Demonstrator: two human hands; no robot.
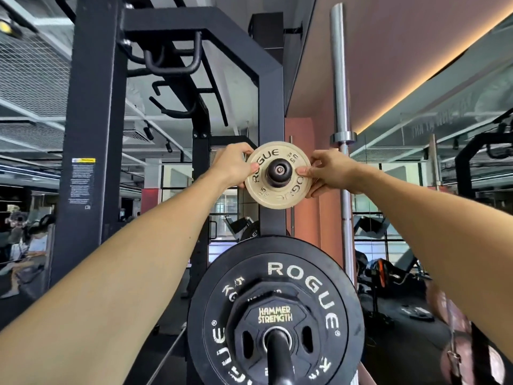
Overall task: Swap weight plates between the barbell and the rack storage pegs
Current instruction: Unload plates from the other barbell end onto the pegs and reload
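Nearest the camera, a big black Rogue plate (330, 295) sits on a black peg (279, 354) with a smaller black Hammer Strength plate (274, 315) in front of it. Farther off, both hands grip a small tan Rogue plate (278, 193) threaded on an upper storage peg (279, 170) of the dark rack upright (270, 107). The left hand (236, 165) curls round the plate's left edge, thumb on its face; the right hand (326, 170) holds the right edge the same way. A steel barbell (342, 79) stands upright to the right.
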